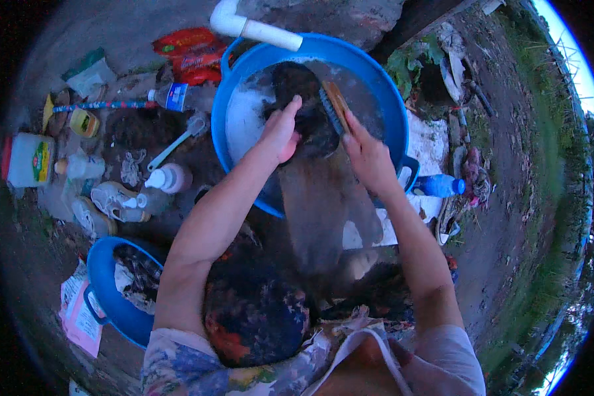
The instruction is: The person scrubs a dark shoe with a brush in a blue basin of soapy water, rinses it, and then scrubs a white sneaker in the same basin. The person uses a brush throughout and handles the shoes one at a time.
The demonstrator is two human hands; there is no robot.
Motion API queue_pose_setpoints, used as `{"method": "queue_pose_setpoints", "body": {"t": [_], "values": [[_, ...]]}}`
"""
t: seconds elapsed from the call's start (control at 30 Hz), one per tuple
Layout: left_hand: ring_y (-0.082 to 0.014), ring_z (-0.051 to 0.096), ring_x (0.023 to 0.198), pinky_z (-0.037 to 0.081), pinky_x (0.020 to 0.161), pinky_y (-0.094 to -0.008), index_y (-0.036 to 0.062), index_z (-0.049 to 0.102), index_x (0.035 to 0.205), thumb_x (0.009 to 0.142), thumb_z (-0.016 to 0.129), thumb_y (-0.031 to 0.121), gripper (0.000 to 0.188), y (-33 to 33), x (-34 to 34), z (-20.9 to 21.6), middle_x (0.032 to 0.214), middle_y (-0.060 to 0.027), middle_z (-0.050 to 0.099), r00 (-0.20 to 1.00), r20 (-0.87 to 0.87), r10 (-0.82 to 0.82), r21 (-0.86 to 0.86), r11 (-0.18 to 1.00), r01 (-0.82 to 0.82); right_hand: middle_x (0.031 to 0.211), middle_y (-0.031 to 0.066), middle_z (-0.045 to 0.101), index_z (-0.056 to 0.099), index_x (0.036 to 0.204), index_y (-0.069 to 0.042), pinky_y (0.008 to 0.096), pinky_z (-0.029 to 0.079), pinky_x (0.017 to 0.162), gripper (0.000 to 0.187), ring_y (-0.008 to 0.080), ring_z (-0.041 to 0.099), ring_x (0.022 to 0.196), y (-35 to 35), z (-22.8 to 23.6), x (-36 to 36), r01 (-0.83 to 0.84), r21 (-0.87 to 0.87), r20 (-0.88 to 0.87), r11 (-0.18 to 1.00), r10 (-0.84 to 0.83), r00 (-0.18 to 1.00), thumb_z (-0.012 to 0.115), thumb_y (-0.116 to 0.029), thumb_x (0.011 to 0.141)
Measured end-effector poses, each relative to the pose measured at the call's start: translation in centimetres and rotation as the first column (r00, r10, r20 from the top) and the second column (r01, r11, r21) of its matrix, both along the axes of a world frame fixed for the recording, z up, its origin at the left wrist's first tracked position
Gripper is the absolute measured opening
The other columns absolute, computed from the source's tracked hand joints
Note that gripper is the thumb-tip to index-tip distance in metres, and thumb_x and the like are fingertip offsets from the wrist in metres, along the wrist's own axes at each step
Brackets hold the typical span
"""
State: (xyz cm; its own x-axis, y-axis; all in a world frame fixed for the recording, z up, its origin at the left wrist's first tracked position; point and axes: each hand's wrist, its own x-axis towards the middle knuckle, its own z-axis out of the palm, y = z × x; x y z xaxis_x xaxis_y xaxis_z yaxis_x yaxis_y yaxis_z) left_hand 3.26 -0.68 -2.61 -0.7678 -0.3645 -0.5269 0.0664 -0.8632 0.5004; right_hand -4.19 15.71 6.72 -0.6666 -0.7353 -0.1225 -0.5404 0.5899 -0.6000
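A dark wet cloth [313, 132] lies bunched over the upper end of a brown board [310, 204], which slopes out of a big blue tub [398, 112] of cloudy, sudsy water. My left hand [282, 135] is closed on the cloth's left side, thumb on top; its other fingers are partly hidden. In my right hand [368, 157] is a scrubbing brush [335, 105] with a wooden back and bluish bristles. The fingers wrap round its near end, and its bristles face left against the cloth's right edge.
A white pipe elbow [270, 33] overhangs the tub's far rim. Left of it stand a pump bottle [169, 178], a long-handled brush [178, 142] and pale shoes [112, 201]. A smaller blue basin [122, 310] sits near left; a blue bottle [440, 185] lies right.
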Motion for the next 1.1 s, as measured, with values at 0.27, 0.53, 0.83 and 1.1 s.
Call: {"method": "queue_pose_setpoints", "body": {"t": [0.27, 0.53, 0.83, 1.1], "values": [[-0.026, 0.056, 0.104, 0.043, 0.093, -0.0408, 0.004, 0.05, 0.119, 0.085, 0.061, 0.032, 0.045, -0.4, 1.2, 1.4, 0.11, -0.0104, 0.06, 0.997, -0.06, -0.039, 0.13, 0.99, 0.047, 0.109, 0.0183, 0.061, 0.045, 0.132, -0.014, 0.0366, 0.045, 0.085, 0.041, 0.0282, 0.058, 0.102, 0.2, -8.2, -6.9, 0.067, 0.303, 0.197, 0.951, -0.131, 0.972, 0.046, -0.024, 0.092], [-0.0248, 0.051, 0.111, 0.039, 0.096, -0.04, 0.0079, 0.048, 0.121, 0.092, 0.048, 0.042, 0.045, 4.8, -1.8, 2.9, 0.12, -0.009, 0.054, 0.992, -0.098, 0.084, 0.224, 0.973, -0.061, 0.08, 0.0179, 0.061, 0.038, 0.137, -0.022, 0.0438, 0.049, 0.066, 0.047, 0.0329, 0.062, 0.069, 3.5, 0.7, 0.7, -0.01, 0.082, -0.249, 0.997, 0.03, 0.968, 0.046, -0.023, 0.091], [-0.0207, 0.056, 0.096, 0.044, 0.084, -0.0357, 0.0017, 0.051, 0.113, 0.091, 0.053, 0.034, 0.039, 4.3, -2.5, 2.5, 0.107, -0.0072, 0.058, 0.968, -0.128, 0.215, 0.267, 0.948, -0.175, 0.078, 0.0246, 0.06, 0.032, 0.138, -0.031, 0.0493, 0.049, 0.067, 0.055, 0.0418, 0.061, 0.071, 0.1, -1.7, 2.0, 0.084, 0.17, -0.248, 0.982, -0.04, 0.968, 0.051, -0.028, 0.087], [-0.0226, 0.059, 0.083, 0.048, 0.073, -0.0352, 0.0034, 0.054, 0.106, 0.089, 0.056, 0.021, 0.025, 4.6, -2.3, 0.3, 0.102, -0.0096, 0.06, 0.975, 0.081, 0.205, 0.118, 0.97, -0.214, 0.089, 0.0254, 0.062, 0.039, 0.136, -0.024, 0.0463, 0.048, 0.074, 0.047, 0.04, 0.061, 0.081, -3.9, -0.3, -2.0, 0.079, 0.165, -0.188, 0.983, -0.047, 0.981, 0.049, -0.023, 0.089]]}}
